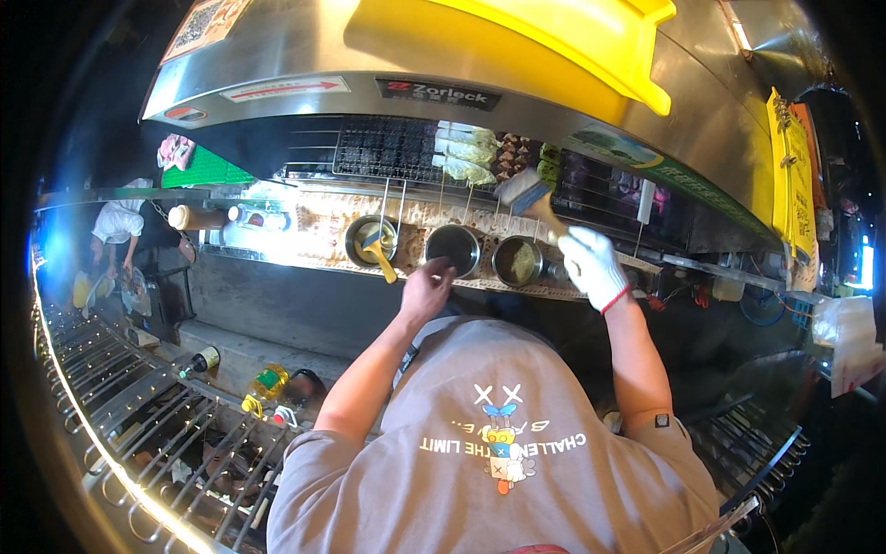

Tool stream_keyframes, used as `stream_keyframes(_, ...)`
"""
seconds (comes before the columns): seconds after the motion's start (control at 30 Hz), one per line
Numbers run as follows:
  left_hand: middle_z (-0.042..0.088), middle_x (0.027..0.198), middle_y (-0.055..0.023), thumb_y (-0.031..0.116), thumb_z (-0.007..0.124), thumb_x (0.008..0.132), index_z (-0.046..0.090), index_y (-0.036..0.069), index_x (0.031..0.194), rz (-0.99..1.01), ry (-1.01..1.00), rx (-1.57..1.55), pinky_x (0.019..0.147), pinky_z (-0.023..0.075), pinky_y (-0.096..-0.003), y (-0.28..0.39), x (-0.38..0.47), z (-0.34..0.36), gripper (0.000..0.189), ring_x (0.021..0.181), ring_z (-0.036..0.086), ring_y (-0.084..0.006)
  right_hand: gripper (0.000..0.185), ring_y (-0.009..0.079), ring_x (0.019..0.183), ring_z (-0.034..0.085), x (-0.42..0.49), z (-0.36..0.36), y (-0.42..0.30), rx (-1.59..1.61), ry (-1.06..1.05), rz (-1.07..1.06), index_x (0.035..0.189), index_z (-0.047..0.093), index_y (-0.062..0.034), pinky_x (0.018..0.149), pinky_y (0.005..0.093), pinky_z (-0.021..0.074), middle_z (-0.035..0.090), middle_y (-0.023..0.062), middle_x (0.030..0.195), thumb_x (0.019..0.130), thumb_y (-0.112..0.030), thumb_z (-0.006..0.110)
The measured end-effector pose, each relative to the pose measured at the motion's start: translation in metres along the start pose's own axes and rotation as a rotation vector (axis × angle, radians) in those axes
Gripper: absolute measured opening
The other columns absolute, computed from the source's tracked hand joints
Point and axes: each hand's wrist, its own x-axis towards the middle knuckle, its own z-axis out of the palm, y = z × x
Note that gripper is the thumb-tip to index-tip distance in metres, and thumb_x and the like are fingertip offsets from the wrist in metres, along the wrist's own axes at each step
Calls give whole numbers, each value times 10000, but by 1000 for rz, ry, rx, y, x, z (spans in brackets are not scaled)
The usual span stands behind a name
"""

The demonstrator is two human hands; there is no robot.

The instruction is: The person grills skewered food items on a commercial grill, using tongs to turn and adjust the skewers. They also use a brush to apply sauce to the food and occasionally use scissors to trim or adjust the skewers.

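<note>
My right hand [592,266], in a white knit glove with a red cuff, grips the wooden handle of a wide flat brush [526,194]. The bristles hang over the front edge of a grill grate [381,149], close to skewers of dark browned pieces [513,154] and green pieces [550,166]. Skewered pale green leafy rolls [464,151] lie to their left. My bare left hand [428,287] is at the near rim of the middle metal pot [453,251], its fingers curled; I cannot tell whether it holds anything. A yellow-handled brush [381,257] rests in the left pot [360,242]. The right pot [518,262] holds something brownish.
A steel hood [277,41] overhangs the grill, with a yellow tray [623,41] on top. Bottles [197,217] stand left on the ledge. A metal railing [180,422] and an oil bottle [268,382] are at lower left. Another person [119,221] is at far left.
</note>
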Motion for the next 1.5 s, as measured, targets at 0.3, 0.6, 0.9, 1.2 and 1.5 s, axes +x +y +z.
stream_keyframes(0.3, 686, 943, -263, 397, 581, 897, 668, 20, 1116, -33, 1, 167, 845, 516, -497, 60, 66, 57, 445, 934, 660, -421, 373, 394, 847, 653, 80, -3, -54, -1039, 313, -405, 1119, 645, -44, 762, 451, 500, 679, 238, 924, 917, -350, 570)
stream_keyframes(0.6, 693, 916, -249, 375, 594, 892, 708, 35, 1046, -33, 115, 99, 827, 533, -486, 64, 83, 73, 390, 916, 666, -418, 457, 457, 982, 630, 71, 25, -74, -1282, 282, -260, 1258, 596, -106, 869, 533, 500, 658, 267, 1062, 918, -397, 507)
stream_keyframes(0.9, 700, 900, -224, 302, 582, 876, 730, 71, 982, 20, 167, 35, 805, 536, -477, 59, 89, 77, 295, 884, 671, -411, 402, 463, 916, 641, 68, 27, -75, -1311, 314, -274, 1220, 607, -131, 810, 540, 512, 670, 265, 975, 925, -382, 503)
stream_keyframes(1.2, 702, 901, -216, 244, 594, 876, 731, 60, 958, 52, 203, -11, 792, 543, -449, 59, 88, 76, 243, 873, 682, -387, 402, 441, 924, 657, 59, 30, -64, -1315, 310, -289, 1223, 610, -137, 824, 533, 515, 684, 249, 978, 926, -388, 508)
stream_keyframes(1.5, 707, 909, -199, 239, 600, 873, 736, 65, 971, 66, 220, -52, 784, 545, -440, 62, 85, 77, 241, 872, 685, -378, 395, 434, 908, 661, 48, 28, -63, -1327, 301, -289, 1216, 607, -129, 807, 532, 520, 680, 261, 964, 925, -377, 509)
